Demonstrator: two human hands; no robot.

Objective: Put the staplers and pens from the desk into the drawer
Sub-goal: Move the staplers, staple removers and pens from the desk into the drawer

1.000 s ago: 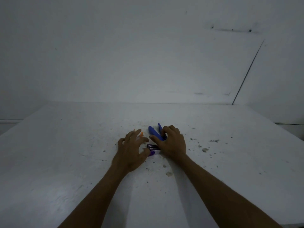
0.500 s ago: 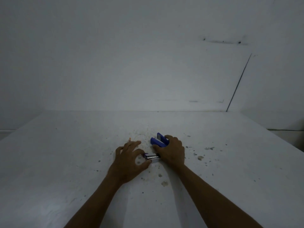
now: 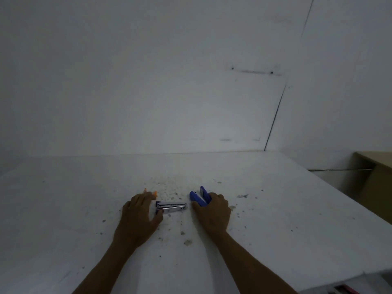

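A silver stapler with a purple base point(image 3: 172, 208) lies on the white desk point(image 3: 63, 209), near the middle. My left hand point(image 3: 139, 219) pinches its left end between thumb and forefinger. Two orange pen tips point(image 3: 155, 194) stick out just beyond that hand's fingers; the rest of the pens is hidden under it. To the right, a blue stapler point(image 3: 198, 199) sits splayed in a V. My right hand point(image 3: 213, 213) is closed around its near end. A small gap separates the two staplers.
Crumbs and dark specks point(image 3: 187, 242) litter the desk around my hands. A white wall stands close behind the desk. A tan wooden cabinet point(image 3: 374, 179) is past the desk's right edge. Something red point(image 3: 350, 291) shows below the desk's front right corner.
My hands have drawn apart. The silver stapler slid left with my left hand, the blue stapler went right with my right hand. The camera tilted, bringing the cabinet into view.
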